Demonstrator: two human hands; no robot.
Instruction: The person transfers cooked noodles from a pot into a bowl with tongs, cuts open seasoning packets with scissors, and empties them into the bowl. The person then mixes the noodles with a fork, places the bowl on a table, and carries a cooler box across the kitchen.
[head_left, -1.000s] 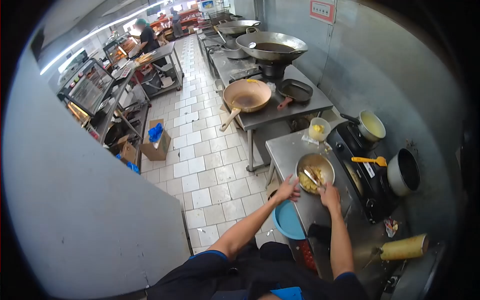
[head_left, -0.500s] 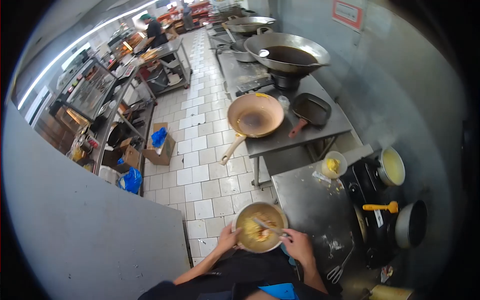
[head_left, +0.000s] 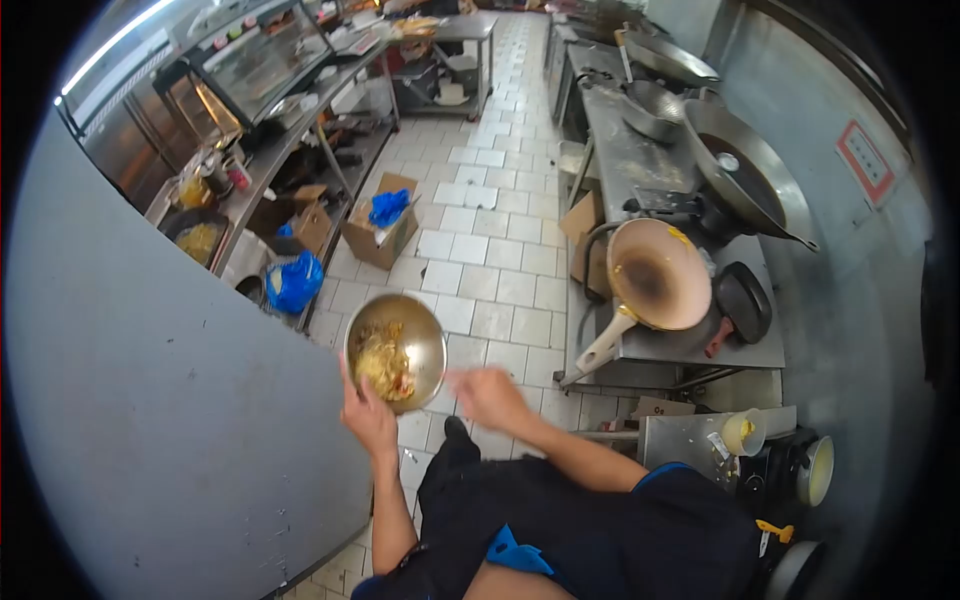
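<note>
My left hand [head_left: 370, 415] grips a metal mixing bowl [head_left: 427, 350] by its left side, thumb over the rim. The bowl is tilted, and a yellow, shredded-looking food mix with reddish bits [head_left: 383, 365] lies inside it. Just right of the bowl is my right hand [head_left: 490, 398], smeared by motion. Its fingers point toward the rim, and I cannot make out whether anything is in them. The spoon-like utensil seen before does not show in the bowl.
A grey panel [head_left: 180, 400] stands close on my left. Tiled floor [head_left: 490, 325] lies ahead, with a cardboard box [head_left: 380, 235] and a blue bag [head_left: 294, 282]. On the right, a steel table holds a frying pan [head_left: 690, 275], a square pan [head_left: 745, 300] and a large wok [head_left: 790, 185].
I have turned and moved left, away from the right-hand counter. The bowl has come along in my left hand. My right hand has left the bowl's inside, and the utensil is out of sight.
</note>
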